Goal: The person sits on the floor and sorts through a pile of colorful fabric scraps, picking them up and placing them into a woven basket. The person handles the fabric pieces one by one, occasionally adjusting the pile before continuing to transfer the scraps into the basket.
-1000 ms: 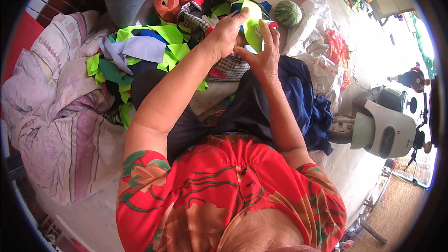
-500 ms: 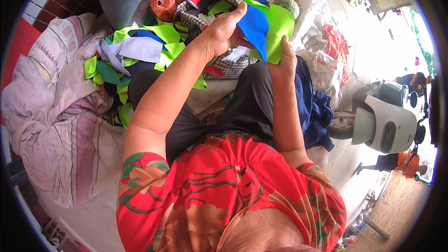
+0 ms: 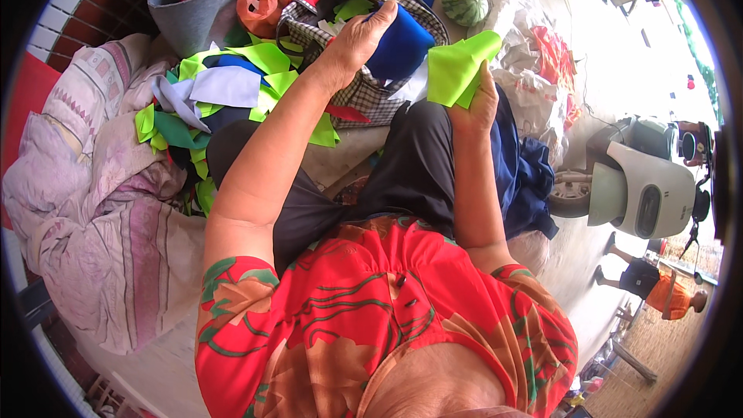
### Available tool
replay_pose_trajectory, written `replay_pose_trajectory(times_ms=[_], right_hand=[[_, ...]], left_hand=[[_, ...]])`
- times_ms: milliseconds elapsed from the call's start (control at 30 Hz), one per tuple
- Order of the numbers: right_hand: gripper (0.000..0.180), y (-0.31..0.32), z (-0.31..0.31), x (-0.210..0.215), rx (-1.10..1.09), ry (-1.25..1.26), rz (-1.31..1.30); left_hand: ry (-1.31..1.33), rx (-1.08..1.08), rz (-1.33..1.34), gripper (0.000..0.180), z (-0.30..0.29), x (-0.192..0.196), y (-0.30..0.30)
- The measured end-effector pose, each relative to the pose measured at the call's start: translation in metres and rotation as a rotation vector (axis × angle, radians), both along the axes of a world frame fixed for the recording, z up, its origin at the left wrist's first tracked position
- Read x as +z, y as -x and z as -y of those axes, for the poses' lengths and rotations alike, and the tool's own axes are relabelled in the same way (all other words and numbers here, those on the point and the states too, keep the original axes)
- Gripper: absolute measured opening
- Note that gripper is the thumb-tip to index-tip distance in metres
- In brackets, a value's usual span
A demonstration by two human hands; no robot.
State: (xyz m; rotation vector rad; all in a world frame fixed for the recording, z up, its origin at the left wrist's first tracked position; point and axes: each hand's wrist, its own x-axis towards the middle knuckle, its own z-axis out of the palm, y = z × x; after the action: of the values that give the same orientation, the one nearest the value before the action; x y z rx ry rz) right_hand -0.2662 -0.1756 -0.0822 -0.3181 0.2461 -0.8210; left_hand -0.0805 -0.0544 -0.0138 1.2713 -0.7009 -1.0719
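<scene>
My left hand (image 3: 357, 45) is closed on a dark blue fabric piece (image 3: 402, 45), held over a black-and-white checked bag (image 3: 377, 102) beyond my knees. To its right, my right hand (image 3: 475, 105) pinches a lime green fabric piece (image 3: 458, 70) above my right knee. A gap separates the two pieces. Left of the bag lies a heap of fabric scraps in lime, dark green and blue, with a pale grey scrap (image 3: 226, 87) on top. My left fingertips are partly hidden behind the hand and the blue cloth.
A grey felt-like bin (image 3: 182, 8) and an orange-red plastic bag (image 3: 259, 11) stand behind the heap. Behind the checked bag sits a watermelon (image 3: 465, 5). A pinkish patterned cloth (image 3: 108, 240) lies at left. White sacking (image 3: 515, 31), a parked scooter (image 3: 646, 186) and another person (image 3: 658, 286) are at right.
The blue and lime pieces, overlapping before, have come apart. My left hand has moved slightly left with the blue one, while the lime one stays in my right hand, its shape more folded.
</scene>
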Motion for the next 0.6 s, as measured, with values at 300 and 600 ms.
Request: replay_pose_trajectory(times_ms=[300, 600], right_hand=[[0.024, -0.002, -0.002, 0.007, -0.148, 0.221, -0.212], [0.019, -0.04, -0.031, 0.064, -0.458, 1.659, -0.915]], left_hand=[[0.048, 0.006, -0.34, 0.039, 0.012, -0.028, -0.013], [0.177, -0.141, -0.735, 0.046, 0.012, -0.016, 0.007]])
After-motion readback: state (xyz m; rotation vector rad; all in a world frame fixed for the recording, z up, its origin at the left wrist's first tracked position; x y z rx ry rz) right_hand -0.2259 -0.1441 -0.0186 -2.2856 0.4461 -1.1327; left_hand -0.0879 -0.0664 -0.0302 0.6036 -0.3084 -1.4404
